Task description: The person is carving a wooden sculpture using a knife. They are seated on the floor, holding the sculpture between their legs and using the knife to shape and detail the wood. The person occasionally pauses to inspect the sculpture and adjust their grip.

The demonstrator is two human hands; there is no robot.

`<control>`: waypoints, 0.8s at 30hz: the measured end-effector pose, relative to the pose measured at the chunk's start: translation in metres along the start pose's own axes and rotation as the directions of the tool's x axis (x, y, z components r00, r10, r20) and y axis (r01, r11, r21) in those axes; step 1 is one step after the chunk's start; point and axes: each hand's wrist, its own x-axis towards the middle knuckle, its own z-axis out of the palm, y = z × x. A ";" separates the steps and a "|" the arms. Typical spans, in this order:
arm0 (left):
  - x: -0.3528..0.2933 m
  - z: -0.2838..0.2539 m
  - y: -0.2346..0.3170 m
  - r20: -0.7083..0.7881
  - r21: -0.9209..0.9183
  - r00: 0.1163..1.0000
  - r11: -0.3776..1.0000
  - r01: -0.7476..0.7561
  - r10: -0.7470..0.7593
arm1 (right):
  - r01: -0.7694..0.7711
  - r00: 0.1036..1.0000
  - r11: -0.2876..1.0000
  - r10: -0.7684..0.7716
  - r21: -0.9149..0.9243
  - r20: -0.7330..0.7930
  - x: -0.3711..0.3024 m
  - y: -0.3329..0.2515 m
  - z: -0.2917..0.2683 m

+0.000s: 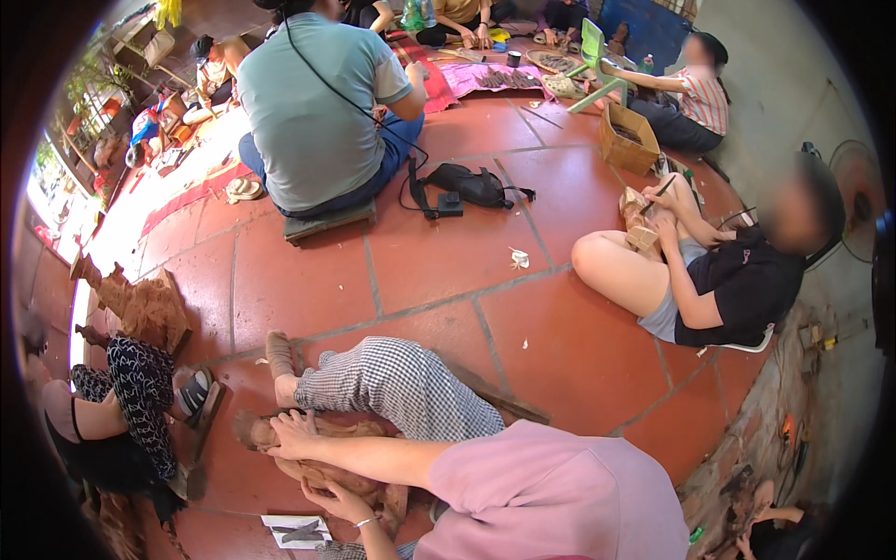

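A brown carved wooden figure (364,467) lies in front of me, beside my leg in checked trousers (401,383). My right hand (294,436) rests on its rounded head end, fingers bent and pressed down. Whether something small is under those fingers is hidden. Lower down, my left hand (341,502), with a bracelet at the wrist, curls its fingers against the near side of the carving. Just below, a white sheet (275,527) with dark grey strips (301,533) on it lies on the tiles.
Close on my left sits a person in patterned trousers (140,401), near a large wood carving (140,303). Ahead, someone in a pale shirt (317,103) sits by a black bag (467,185). At right, another person works a wood piece (637,219). A fan (854,187) stands behind.
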 end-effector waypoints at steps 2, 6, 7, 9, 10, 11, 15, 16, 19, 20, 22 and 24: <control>-0.003 0.001 0.007 0.016 0.020 1.000 1.000 0.009 -0.010 | 0.028 0.999 0.999 -0.028 0.021 0.019 0.004 0.013 0.006; -0.002 0.003 0.005 -0.001 -0.005 1.000 1.000 0.003 -0.003 | 0.083 0.990 0.996 -0.087 0.045 0.109 0.013 0.025 0.002; -0.004 0.006 0.008 0.004 0.002 1.000 1.000 0.000 0.000 | 0.072 0.992 0.996 -0.077 0.058 0.102 0.012 0.028 -0.001; -0.003 0.004 0.010 -0.016 0.026 1.000 1.000 -0.009 0.010 | 0.074 0.991 0.993 -0.083 0.087 0.106 0.008 0.023 -0.003; -0.002 0.003 0.008 -0.016 0.020 1.000 1.000 -0.009 0.010 | 0.061 0.994 0.995 -0.068 0.084 0.085 0.004 0.019 -0.005; -0.001 0.003 0.006 -0.025 0.013 1.000 1.000 -0.009 0.009 | 0.053 0.996 0.995 -0.058 0.081 0.068 -0.001 0.011 -0.006; -0.001 -0.001 0.007 -0.020 -0.010 1.000 1.000 -0.002 0.002 | -0.026 0.996 1.000 0.024 -0.014 -0.084 0.002 -0.006 0.010; -0.001 0.001 0.010 -0.016 -0.011 1.000 1.000 -0.003 0.003 | -0.021 0.997 1.000 0.020 -0.021 -0.070 0.003 -0.003 0.011; -0.003 0.001 0.010 -0.003 -0.002 1.000 1.000 0.005 -0.005 | 0.048 0.998 0.999 -0.048 0.003 0.028 0.010 0.014 0.007; -0.002 0.000 0.008 0.005 -0.001 1.000 1.000 0.015 -0.015 | 0.105 0.990 0.994 -0.108 0.035 0.090 0.016 0.025 0.004; -0.003 0.002 0.010 0.004 -0.009 0.999 0.999 0.034 -0.034 | 0.165 0.970 0.982 -0.178 0.088 0.167 0.022 0.036 -0.001; -0.002 -0.002 0.010 -0.023 0.000 0.999 1.000 0.023 -0.023 | 0.063 0.988 0.997 -0.068 0.042 0.137 0.012 0.007 -0.005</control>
